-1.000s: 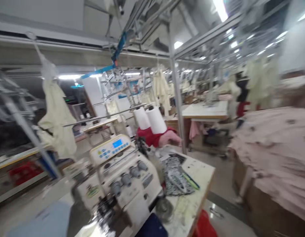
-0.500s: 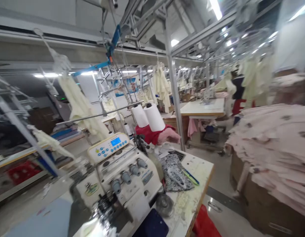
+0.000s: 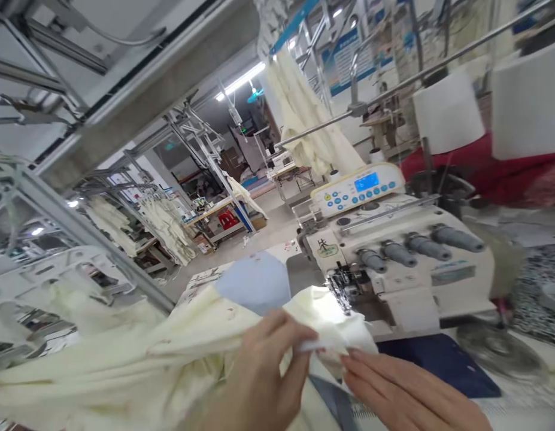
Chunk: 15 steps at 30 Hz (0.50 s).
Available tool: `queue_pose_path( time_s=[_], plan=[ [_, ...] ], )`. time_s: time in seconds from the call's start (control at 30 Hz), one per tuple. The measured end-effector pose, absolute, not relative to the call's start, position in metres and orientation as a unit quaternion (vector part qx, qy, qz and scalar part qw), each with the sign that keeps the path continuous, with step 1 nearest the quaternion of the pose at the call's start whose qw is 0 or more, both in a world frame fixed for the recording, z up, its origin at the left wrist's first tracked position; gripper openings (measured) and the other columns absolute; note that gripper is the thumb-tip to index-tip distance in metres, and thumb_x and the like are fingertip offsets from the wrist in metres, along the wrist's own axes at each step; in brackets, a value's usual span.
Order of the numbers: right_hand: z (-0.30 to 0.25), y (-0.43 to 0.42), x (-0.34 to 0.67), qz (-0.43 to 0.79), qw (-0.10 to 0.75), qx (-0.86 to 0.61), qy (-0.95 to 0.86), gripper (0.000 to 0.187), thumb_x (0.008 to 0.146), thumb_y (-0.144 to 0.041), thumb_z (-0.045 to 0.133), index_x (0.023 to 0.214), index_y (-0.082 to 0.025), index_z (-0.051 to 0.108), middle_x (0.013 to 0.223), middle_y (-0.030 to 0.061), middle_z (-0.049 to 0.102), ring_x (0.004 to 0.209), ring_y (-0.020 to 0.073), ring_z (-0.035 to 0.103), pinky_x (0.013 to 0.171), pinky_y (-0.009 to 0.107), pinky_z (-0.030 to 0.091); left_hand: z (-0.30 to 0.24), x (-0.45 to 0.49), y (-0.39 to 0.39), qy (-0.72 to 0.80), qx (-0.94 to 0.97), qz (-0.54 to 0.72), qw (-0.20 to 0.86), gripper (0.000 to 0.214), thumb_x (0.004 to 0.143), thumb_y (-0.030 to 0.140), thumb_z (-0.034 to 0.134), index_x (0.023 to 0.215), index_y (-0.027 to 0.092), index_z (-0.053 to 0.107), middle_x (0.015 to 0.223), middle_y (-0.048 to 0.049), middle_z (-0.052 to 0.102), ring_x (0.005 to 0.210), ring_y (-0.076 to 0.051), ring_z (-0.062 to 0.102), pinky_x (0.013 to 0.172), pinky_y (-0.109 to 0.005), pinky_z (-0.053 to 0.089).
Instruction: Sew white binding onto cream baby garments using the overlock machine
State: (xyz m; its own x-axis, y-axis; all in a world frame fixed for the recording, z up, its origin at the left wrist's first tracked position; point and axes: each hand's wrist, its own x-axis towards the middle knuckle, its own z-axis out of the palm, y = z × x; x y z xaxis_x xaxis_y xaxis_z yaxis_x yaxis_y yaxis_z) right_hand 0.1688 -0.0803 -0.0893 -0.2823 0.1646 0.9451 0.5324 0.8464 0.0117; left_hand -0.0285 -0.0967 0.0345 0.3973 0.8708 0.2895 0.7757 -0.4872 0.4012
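Note:
A long piece of pale yellow fabric [image 3: 169, 341] runs from the left edge to the sewing machine [image 3: 403, 251], an overlock type with thread tension knobs. My left hand [image 3: 268, 365] pinches the fabric, with a narrow whitish strip [image 3: 311, 345] between thumb and fingertips. Beside it my right hand [image 3: 407, 389] lies with its fingers stretched out, fingertips touching the fabric's near edge; its thumb cannot be made out. The fabric's far end rests under the lit needle area [image 3: 344, 287].
A control panel [image 3: 358, 190] tops the machine. White thread cones [image 3: 448, 114] stand behind at right. A dark blue pad [image 3: 439, 362] and a clear round dish [image 3: 502, 347] lie at the machine's front. A metal post [image 3: 102, 239] rises at left; pale garments [image 3: 304, 114] hang behind.
The view has swung left and down toward the machine, which now appears larger and farther right. Both my hands and the long pale yellow fabric have come into view.

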Motion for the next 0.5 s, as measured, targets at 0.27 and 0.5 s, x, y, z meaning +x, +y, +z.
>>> queue_pose_path(
  time_s=[0.27, 0.5],
  plan=[
    [-0.118, -0.045, 0.174, -0.13, 0.581, -0.255, -0.762, 0.033, 0.087, -0.004, 0.053, 0.118, -0.014, 0.061, 0.112, 0.005, 0.067, 0.111, 0.0141, 0.061, 0.101, 0.024, 0.048, 0.008, 0.004, -0.004, 0.53, 0.823, 0.164, 0.125, 0.014, 0.086, 0.02, 0.06, 0.075, 0.019, 0.069, 0.063, 0.0019, 0.06, 0.071, -0.016, 0.055, 0.078, -0.028, 0.04],
    [-0.124, -0.041, 0.195, -0.134, 0.529, -0.226, -0.807, 0.033, 0.093, -0.013, 0.044, 0.122, -0.013, 0.059, 0.121, 0.0055, 0.063, 0.122, 0.0161, 0.053, 0.111, 0.028, 0.038, -0.003, 0.006, -0.007, 0.539, 0.807, 0.206, 0.124, 0.019, 0.086, 0.02, 0.061, 0.068, 0.019, 0.064, 0.062, 0.002, 0.053, 0.07, -0.015, 0.049, 0.071, -0.026, 0.038]
  ],
)
